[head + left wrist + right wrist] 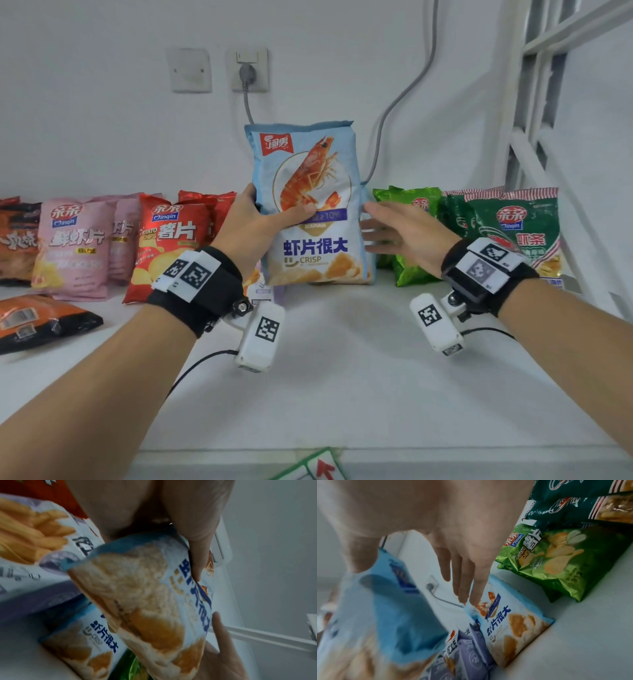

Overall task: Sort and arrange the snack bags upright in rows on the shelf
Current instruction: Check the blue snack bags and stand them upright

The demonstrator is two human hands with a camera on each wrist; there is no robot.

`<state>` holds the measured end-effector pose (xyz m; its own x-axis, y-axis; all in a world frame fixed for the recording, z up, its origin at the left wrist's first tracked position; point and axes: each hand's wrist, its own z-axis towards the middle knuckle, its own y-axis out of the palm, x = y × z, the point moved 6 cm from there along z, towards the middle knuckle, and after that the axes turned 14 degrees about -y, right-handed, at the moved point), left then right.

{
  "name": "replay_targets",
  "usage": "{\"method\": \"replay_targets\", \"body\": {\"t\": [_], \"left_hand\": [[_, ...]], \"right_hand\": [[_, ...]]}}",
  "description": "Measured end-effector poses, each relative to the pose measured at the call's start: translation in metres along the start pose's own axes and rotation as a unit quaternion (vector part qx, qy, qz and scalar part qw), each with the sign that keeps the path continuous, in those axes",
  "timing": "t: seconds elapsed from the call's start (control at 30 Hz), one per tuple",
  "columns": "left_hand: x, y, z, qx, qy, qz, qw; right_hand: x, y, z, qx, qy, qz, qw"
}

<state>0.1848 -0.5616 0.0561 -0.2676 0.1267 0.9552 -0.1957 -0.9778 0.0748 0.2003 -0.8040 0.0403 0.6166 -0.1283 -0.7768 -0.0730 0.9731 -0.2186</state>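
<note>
A light blue shrimp-crisp bag (315,192) is upright at the back middle of the white shelf (342,359), its bottom edge close to the surface. My left hand (270,216) grips its left edge, thumb across the front. In the left wrist view the bag (145,595) fills the middle, with my thumb (197,547) pressed on it. A second blue bag (508,616) of the same kind leans behind it. My right hand (387,229) is open at the held bag's right side, and its straight fingertips (476,596) touch that second bag.
Purple bags (467,649) stand behind the blue ones. To the left are pink bags (75,246), a red chips bag (168,246) and an orange-black bag (37,318) lying flat. A light green chips bag (411,236) and dark green bags (513,226) stand right, by a white frame (548,137).
</note>
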Motion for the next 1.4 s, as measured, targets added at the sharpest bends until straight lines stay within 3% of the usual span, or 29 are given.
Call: {"method": "replay_targets", "body": {"t": [0.1,0.27,0.5,0.6,0.8,0.9,1.03,1.17,1.4], "left_hand": [[-0.002,0.026,-0.005,-0.014,-0.007,0.014,1.0],[-0.003,0.054,-0.003,-0.008,-0.013,0.026,1.0],[-0.02,0.053,0.005,0.003,-0.034,0.029,0.999],[-0.025,0.051,0.005,-0.015,-0.02,0.017,1.0],[-0.022,0.049,0.001,-0.06,-0.019,-0.027,0.998],[-0.024,0.048,0.001,-0.053,-0.032,-0.019,0.998],[-0.023,0.038,0.004,0.026,-0.02,0.022,0.999],[-0.029,0.033,0.008,0.019,-0.028,0.051,0.998],[-0.022,0.03,0.008,-0.02,0.016,0.006,1.0]], "right_hand": [[0.0,0.01,-0.016,-0.042,-0.008,0.035,0.998],[-0.001,0.001,-0.024,0.003,-0.024,0.083,0.996],[-0.001,-0.011,-0.022,0.058,-0.051,0.037,0.996],[-0.005,-0.011,-0.022,0.047,-0.061,0.048,0.996],[-0.006,-0.001,-0.024,-0.018,-0.037,0.172,0.984],[-0.004,0.0,-0.024,0.003,-0.043,0.155,0.987],[-0.005,-0.004,-0.025,0.044,-0.057,0.083,0.994],[-0.014,-0.005,-0.027,0.043,-0.095,-0.013,0.994],[-0.013,-0.001,-0.025,0.021,-0.055,0.165,0.985]]}}
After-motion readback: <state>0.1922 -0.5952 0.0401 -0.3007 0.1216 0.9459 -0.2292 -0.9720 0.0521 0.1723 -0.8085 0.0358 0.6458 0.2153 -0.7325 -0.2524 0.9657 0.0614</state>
